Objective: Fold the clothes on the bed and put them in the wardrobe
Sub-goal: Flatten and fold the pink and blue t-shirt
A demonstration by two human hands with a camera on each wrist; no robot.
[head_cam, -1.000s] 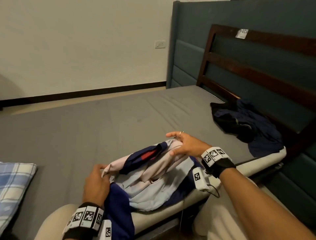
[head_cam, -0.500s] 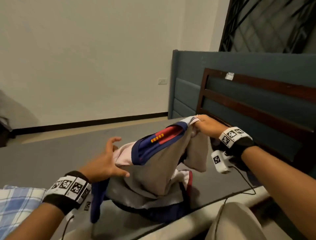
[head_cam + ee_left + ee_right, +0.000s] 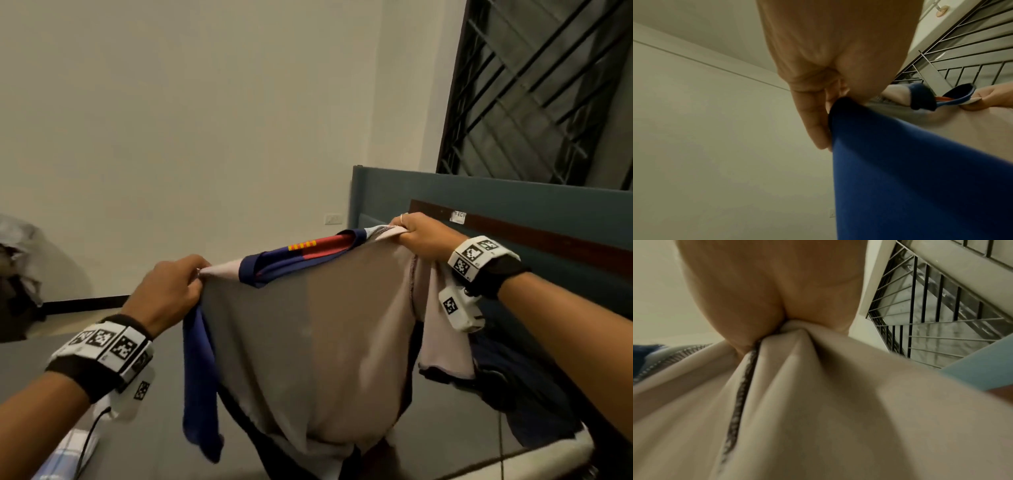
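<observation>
A pale pink jersey (image 3: 318,346) with a navy and red collar and a blue sleeve (image 3: 198,387) hangs spread in the air above the bed (image 3: 44,356). My left hand (image 3: 171,287) grips its left shoulder, my right hand (image 3: 418,236) its right shoulder. In the left wrist view the left hand's fingers (image 3: 813,104) pinch the blue sleeve cloth (image 3: 910,170). The right wrist view shows my right hand's palm (image 3: 764,293) bunched on pale cloth (image 3: 818,402) with a stitched seam. A dark blue heap of clothes (image 3: 527,394) lies on the bed at the right.
A teal padded headboard (image 3: 496,198) with a dark wooden frame (image 3: 548,236) stands behind the jersey. A barred window (image 3: 548,89) is above it. A blue checked cloth (image 3: 65,455) lies at the bed's lower left. Dark things (image 3: 17,281) sit by the wall at far left.
Both hands have lifted the jersey off the bed and pulled it wide by the shoulders. The left hand, open half a second ago, now grips the cloth. My view has tilted upward.
</observation>
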